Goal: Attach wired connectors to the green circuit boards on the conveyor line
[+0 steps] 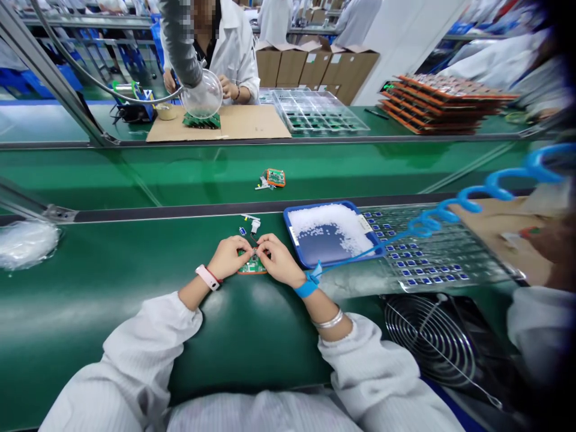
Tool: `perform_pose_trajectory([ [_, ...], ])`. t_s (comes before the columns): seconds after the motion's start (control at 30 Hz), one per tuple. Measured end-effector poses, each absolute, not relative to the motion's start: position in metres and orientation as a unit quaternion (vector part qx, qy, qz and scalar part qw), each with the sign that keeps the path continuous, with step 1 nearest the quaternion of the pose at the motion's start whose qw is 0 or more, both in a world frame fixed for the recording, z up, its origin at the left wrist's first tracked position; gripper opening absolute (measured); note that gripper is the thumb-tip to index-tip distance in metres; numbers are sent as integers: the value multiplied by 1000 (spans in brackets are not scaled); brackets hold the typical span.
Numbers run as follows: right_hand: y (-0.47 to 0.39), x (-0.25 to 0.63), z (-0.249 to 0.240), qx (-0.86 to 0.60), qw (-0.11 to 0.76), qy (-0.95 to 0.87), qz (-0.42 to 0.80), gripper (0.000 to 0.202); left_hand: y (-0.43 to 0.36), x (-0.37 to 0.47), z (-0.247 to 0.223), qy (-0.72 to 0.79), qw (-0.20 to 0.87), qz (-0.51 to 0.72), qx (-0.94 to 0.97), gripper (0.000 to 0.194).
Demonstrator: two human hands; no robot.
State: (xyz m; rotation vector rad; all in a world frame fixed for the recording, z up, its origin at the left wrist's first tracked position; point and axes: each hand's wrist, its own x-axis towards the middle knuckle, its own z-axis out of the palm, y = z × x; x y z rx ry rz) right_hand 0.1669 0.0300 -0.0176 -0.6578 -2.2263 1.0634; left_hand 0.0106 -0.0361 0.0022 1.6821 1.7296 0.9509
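A green circuit board in an orange frame [252,264] lies on the green bench top between my hands. My left hand [228,258] is closed at the board's upper left, thumb and forefinger pressed together. From the other side, my right hand [279,260] pinches at the board's upper edge, its fingertips close to the left ones. What sits in either pinch is too small and covered to make out. Just beyond the fingers are a white connector piece [255,225] with a dark wire and a small blue-and-white part [242,231].
A blue tray [310,259] of white pellets stands right, beside a clear tray of small blue parts [416,264]. A coiled blue cord [459,204] runs to my right wrist. Another orange-framed board [276,177] lies ahead. A fan [429,339] sits lower right. Co-workers sit opposite and right.
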Motion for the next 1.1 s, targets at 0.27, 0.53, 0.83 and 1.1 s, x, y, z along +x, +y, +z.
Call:
perform_pose_trajectory([
  [0.27,33,167,-18,-266,262,-835,403,14,-36,4,6,673,232,309,631,9],
  [0.53,37,191,17,-258,415,-805,335,10,-66,7,5,595,161,219,757,69],
  [0.83,96,246,8,-422,498,-734,189,9,38,-83,45,679,126,542,478,75],
  [1.1,100,255,12,-423,479,-756,142,11,86,-152,16,828,-64,308,465,78],
])
